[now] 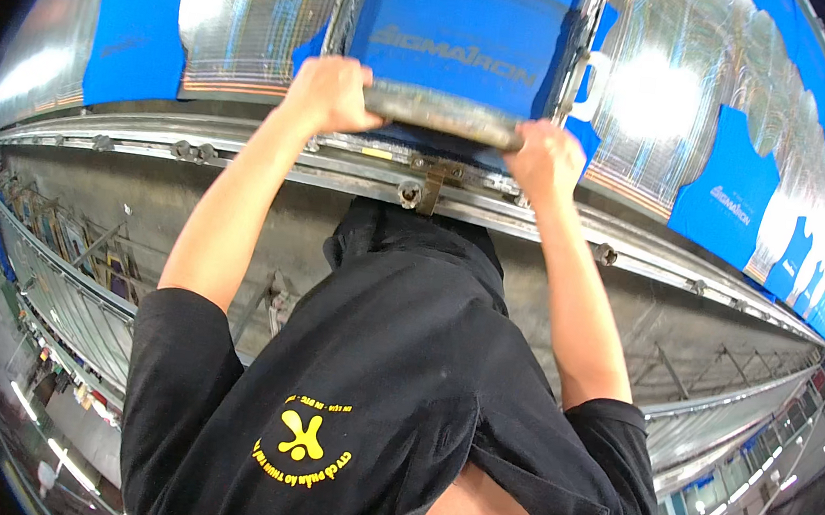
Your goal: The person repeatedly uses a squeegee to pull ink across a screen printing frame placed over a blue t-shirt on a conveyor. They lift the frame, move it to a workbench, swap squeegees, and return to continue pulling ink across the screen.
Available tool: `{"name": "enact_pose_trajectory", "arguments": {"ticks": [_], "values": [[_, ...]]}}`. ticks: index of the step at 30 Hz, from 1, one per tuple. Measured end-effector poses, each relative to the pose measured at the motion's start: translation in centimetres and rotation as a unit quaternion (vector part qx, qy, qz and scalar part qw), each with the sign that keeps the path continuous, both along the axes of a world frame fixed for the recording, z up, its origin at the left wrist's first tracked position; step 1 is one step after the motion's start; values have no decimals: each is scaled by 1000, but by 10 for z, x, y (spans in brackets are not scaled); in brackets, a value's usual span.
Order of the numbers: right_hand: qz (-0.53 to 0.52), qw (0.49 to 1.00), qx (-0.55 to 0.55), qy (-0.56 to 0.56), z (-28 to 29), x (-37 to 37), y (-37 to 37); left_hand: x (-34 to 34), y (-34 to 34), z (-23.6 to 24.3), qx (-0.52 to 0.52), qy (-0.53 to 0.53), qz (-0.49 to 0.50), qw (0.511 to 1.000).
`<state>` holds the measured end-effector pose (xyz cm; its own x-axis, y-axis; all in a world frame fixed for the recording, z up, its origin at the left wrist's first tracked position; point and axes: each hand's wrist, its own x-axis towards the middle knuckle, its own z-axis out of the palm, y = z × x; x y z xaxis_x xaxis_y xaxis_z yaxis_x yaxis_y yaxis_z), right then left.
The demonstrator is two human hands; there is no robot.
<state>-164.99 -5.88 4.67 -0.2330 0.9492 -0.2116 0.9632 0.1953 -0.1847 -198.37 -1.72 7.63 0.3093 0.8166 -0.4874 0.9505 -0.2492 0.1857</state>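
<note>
My left hand [331, 94] and my right hand [549, 159] grip the two ends of a squeegee [443, 114], a long worn bar lying crosswise between them. It is at the near end of a screen printing frame [344, 11], whose mesh [464, 7] looks blue, with dark lettering just beyond the bar. Blue fabric [586, 140] sticks out from under the frame's right side. The squeegee's lower edge, where it meets the mesh, is hidden from me. Both sets of fingers are wrapped round the bar.
A long shiny table [245, 29] carries blue sleeveless garment pieces, one to the left [145, 28] and a printed one to the right [725, 200], with several more farther right. Along the near edge runs a metal rail [252, 155] with bolts and a bracket [430, 191].
</note>
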Motion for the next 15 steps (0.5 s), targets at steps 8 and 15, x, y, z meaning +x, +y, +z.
{"name": "enact_pose_trajectory", "arguments": {"ticks": [8, 15], "values": [[-173, 914, 2, 366, -16, 60, 39, 4, -28, 4, 124, 35, -67, 989], [-418, 779, -75, 461, -104, 90, 151, 58, -61, -16, 185, -168, -51, 967]]}}
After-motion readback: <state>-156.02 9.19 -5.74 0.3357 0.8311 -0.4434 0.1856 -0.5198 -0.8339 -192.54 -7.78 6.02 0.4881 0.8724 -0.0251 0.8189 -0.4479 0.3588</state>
